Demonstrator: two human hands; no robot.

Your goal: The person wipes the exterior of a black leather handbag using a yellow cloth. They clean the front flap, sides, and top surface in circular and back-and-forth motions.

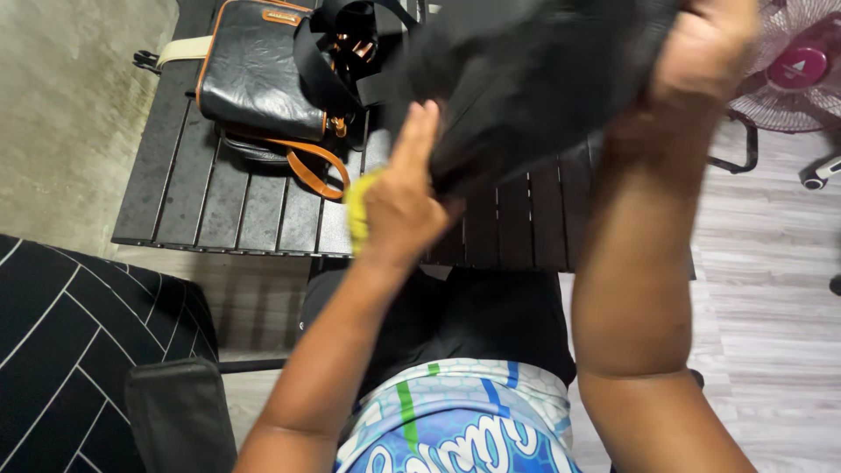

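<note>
My right hand [705, 52] is raised at the top right and grips a large black bag [526, 79] held up over the dark slatted table [219, 201]. My left hand [403, 201] presses against the lower side of that black bag, with a small yellow thing [357, 210] tucked in its palm. What the yellow thing is cannot be made out. On the table's far left lies a black leather handbag [254, 70] with orange trim and an orange strap.
A black cushion with white lines [70, 350] sits at the lower left beside a dark chair arm [180, 412]. A pink fan [802, 61] stands at the top right over pale wood flooring. Grey concrete floor lies to the left.
</note>
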